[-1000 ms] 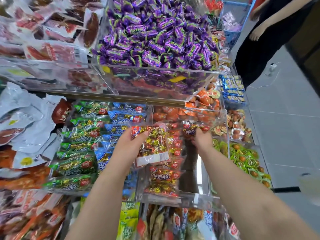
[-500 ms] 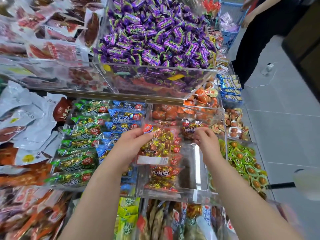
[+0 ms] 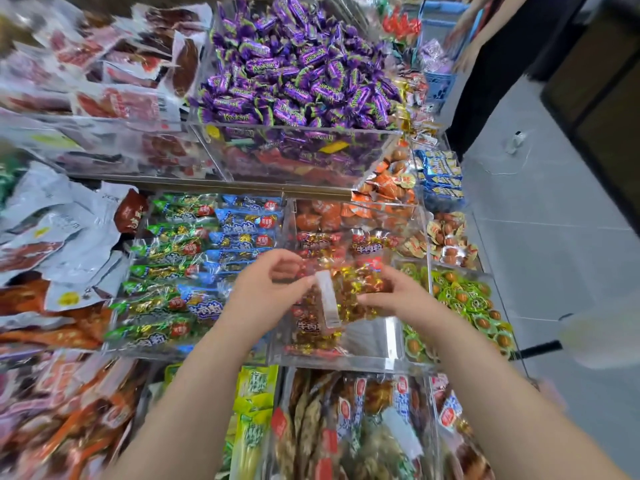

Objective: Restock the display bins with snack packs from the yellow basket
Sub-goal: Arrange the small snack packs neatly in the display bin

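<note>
Two hands are on one snack pack (image 3: 356,289) — you're in the placing step. Your left hand (image 3: 263,299) pinches the end with the white label, and your right hand (image 3: 401,299) has its fingers curled round the other end. The pack is stretched between them just above the clear bin (image 3: 346,362).

Inside that bin, red packs (image 3: 304,337) of what looks like the same snack fill the left side, while the right side shows bare floor. I judge the gap on the right is where this one belongs.

The next move calls for lowering the pack into the bin's open right side. Lay it flat in line with the ones already there, then let go with both hands together so it doesn't tip over the front wall.

Left of the clear bin sit rows of green and blue packs (image 3: 194,271). To its right are green round packs (image 3: 464,299), and behind it, a tier up, purple sweets (image 3: 294,74). Far beyond the bin to the right another person (image 3: 491,64) stands — keep your elbows in. The yellow basket can't be made out from here.
</note>
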{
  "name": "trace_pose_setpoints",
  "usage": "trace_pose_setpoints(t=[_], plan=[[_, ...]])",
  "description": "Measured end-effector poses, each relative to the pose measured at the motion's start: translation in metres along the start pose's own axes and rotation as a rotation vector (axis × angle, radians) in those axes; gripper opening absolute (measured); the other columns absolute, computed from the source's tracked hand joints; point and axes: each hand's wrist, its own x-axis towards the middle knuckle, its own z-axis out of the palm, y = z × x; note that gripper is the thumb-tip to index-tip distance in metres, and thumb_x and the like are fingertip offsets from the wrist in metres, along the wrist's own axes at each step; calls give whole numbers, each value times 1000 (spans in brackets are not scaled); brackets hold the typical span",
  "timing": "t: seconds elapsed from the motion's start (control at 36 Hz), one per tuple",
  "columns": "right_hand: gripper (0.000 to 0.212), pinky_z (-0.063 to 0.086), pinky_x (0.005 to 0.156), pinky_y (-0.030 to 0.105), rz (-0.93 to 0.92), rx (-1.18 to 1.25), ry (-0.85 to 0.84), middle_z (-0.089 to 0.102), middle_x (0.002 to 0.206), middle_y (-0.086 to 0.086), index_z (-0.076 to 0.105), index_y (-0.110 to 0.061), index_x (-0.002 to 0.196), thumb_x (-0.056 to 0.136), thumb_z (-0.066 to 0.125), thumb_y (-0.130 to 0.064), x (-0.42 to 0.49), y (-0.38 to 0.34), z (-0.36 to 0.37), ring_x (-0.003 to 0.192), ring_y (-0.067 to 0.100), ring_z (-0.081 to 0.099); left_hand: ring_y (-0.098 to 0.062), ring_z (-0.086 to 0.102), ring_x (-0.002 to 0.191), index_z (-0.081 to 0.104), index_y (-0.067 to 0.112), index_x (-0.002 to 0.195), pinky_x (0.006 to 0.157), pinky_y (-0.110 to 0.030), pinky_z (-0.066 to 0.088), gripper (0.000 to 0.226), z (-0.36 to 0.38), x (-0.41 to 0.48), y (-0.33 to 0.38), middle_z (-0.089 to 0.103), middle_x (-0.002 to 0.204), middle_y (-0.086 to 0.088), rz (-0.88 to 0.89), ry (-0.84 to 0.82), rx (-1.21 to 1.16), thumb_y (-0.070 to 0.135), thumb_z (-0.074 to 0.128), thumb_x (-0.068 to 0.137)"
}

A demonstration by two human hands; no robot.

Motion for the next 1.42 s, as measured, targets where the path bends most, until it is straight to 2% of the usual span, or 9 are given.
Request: trace_pose_setpoints(t=[0.22, 0.36, 0.44, 0.58, 0.75, 0.94, 1.08, 1.19, 1.42], plan=[[74, 51, 93, 47, 233, 250, 131, 57, 129, 9, 33, -21, 143, 80, 73, -27, -9, -10, 16, 112, 27, 59, 23, 19, 126, 39, 40, 143, 104, -4, 14, 90, 4, -22, 2, 30, 140, 33, 302, -319, 440, 50, 83, 64], [16, 57, 55, 27, 342, 528, 26, 66, 92, 12, 57, -4, 101, 88, 62, -11, -20, -24, 9, 73, 20, 70, -4, 50, 120, 58, 30, 131, 97, -15, 34, 46, 20, -24, -2, 53, 133, 15, 341, -166, 572, 30, 70, 86], [29, 57, 63, 31, 303, 636, -46, 67, 93, 15, 60, -8, 103, 91, 56, -34, -32, -30, 4, 77, 25, 70, 1, 58, 92, 65, 27, 118, 79, -16, 44, 28, 21, -22, -4, 65, 108, 14, 308, -143, 475, 29, 64, 91], [62, 31, 101, 35, 92, -34, 171, 33, 149, -5, 21, -38, 144, 88, 40, -59, -38, -20, 4, 122, 11, 40, -13, 70, 79, 64, 25, 102, 78, -38, 58, 13, 19, -15, -5, 72, 89, 4, 49, -211, 209, 33, 60, 93], [33, 44, 60, 10, -52, -445, 152, 66, 82, -22, 60, -38, 90, 66, 82, -36, -33, 0, -2, 74, -7, 58, -7, 65, 92, 56, 25, 126, 82, -25, 52, 38, 22, -20, -10, 64, 110, 10, -115, -365, 199, 36, 64, 91], [28, 51, 71, 26, -44, -589, 220, 65, 88, -13, 64, -28, 97, 73, 79, -31, -17, 16, -1, 79, 7, 61, -14, 56, 66, 15, 11, 144, 51, -27, 42, 61, 51, -37, -34, 57, 81, -3, -215, -496, 756, 19, 51, 96], [13, 42, 66, 22, -99, -790, 16, 62, 92, -16, 66, -29, 94, 82, 71, -23, 3, 32, 29, 81, 10, 57, -24, 61, 103, 62, 10, 121, 89, -33, 51, 31, 61, -22, -38, 64, 117, -8, -202, -554, 939, 9, 45, 95], [35, 46, 93, 31, -130, -818, -5, 60, 128, 1, 63, -23, 120, 86, 66, -22, 21, 39, 47, 118, 21, 55, -22, 58, 87, 67, 6, 106, 79, -31, 49, 26, 63, -15, -40, 62, 96, -7, -235, -632, 995, 10, 43, 96], [32, 42, 76, 26, -86, -943, -124, 66, 107, 3, 63, -19, 117, 86, 60, -12, 42, 49, 67, 97, 25, 60, -11, 45, 61, 46, 15, 64, 47, -23, 30, 22, 57, -17, -43, 47, 70, 0, -253, -522, 922, 10, 47, 86]])
